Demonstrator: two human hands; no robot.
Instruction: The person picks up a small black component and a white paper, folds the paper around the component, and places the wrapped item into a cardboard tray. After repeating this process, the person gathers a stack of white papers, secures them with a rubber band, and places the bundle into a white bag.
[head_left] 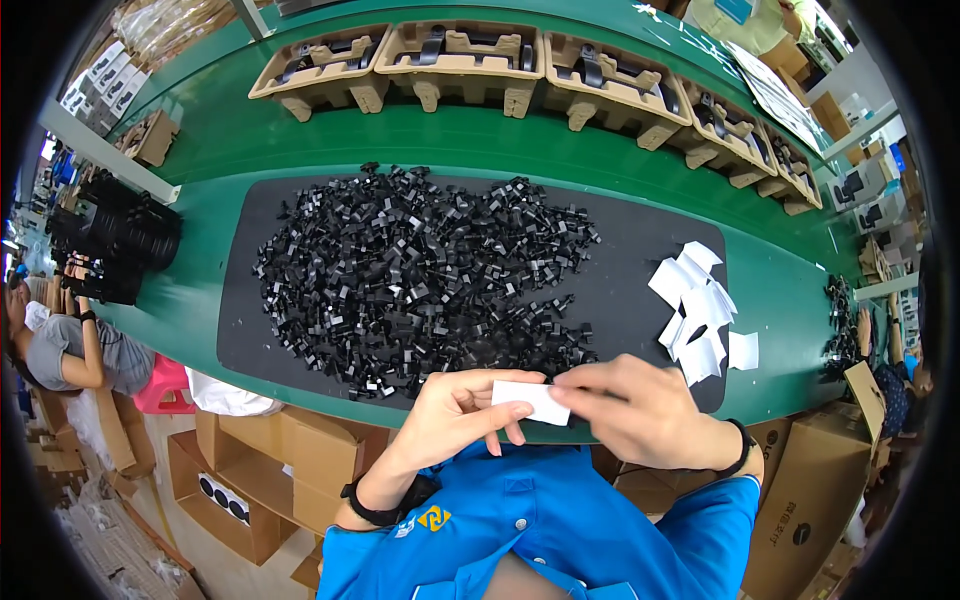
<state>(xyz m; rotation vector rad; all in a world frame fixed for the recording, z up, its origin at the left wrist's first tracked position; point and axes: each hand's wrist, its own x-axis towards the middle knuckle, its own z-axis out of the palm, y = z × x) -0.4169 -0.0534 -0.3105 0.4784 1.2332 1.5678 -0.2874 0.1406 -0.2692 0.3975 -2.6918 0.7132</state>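
Observation:
Close in front of my body, my left hand (452, 412) grips a small white rectangular slip (526, 401), with the thumb on its face and fingers behind. My right hand (655, 408) is closed at the slip's right end, thumb and fingertips pinching there and slightly blurred. A bit of something dark shows under the right fingertips, too hidden to name. Just beyond both hands spreads a big heap of small black plastic parts (420, 270) on a dark grey mat (655, 225). To the right of the heap lies a loose pile of similar white slips (700, 305).
Brown moulded-pulp trays (460, 70) holding black curved parts line the far side of the green table (200, 300). Bundled black items (115, 235) sit at the left end. Cardboard boxes (245, 500) stand below the table. Another person (75, 345) is at far left.

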